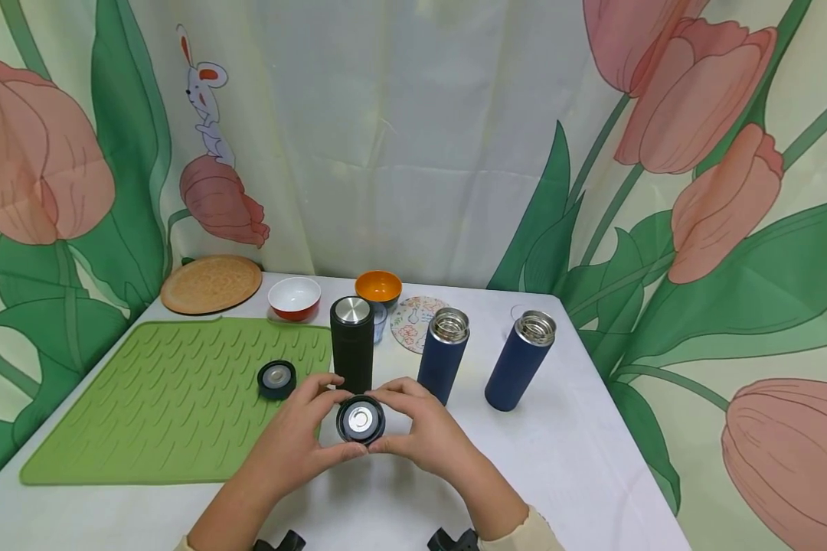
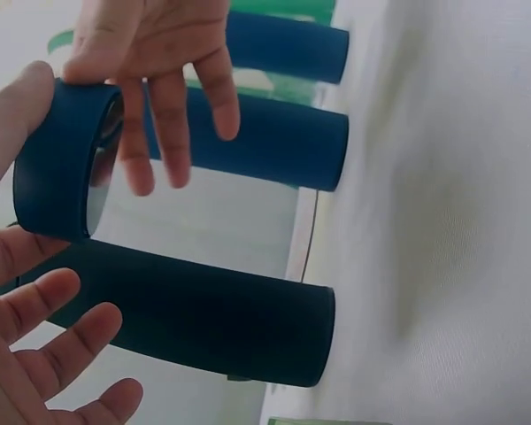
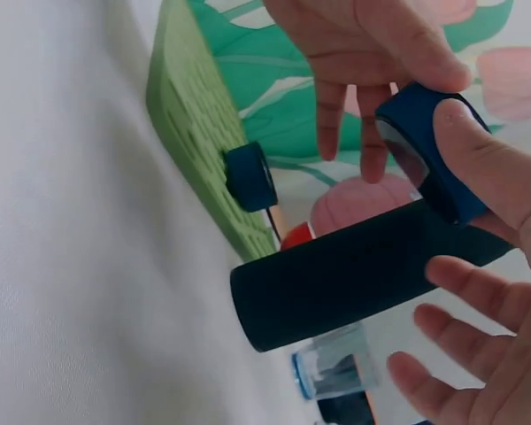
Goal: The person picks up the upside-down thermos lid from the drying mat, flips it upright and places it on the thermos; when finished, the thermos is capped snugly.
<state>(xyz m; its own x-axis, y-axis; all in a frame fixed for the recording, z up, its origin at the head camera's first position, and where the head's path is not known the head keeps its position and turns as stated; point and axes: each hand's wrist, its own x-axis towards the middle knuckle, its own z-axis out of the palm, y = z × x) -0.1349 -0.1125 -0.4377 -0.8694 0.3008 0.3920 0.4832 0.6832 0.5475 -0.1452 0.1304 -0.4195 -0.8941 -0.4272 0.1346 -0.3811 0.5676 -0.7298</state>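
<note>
Both hands hold a dark blue flask lid [image 1: 361, 419] just above the white table, its shiny inner face turned up. My left hand [image 1: 332, 417] pinches its left rim between thumb and forefinger. On the other rim my right hand [image 1: 390, 417] pinches in the same way. In the left wrist view the lid [image 2: 66, 159] sits against my left thumb, with the right hand's fingers [image 2: 150, 97] over it. In the right wrist view my right thumb [image 3: 487, 168] presses on the lid [image 3: 425, 150]. A capped black flask [image 1: 352, 344] stands right behind the hands.
Two open blue flasks [image 1: 443, 356] [image 1: 520, 360] stand to the right of the black one. A second lid [image 1: 276, 379] lies on the green ribbed mat [image 1: 165, 405]. At the back are a white bowl [image 1: 294, 297], an orange bowl [image 1: 378, 287], a round wooden plate [image 1: 210, 283] and a printed coaster [image 1: 416, 321].
</note>
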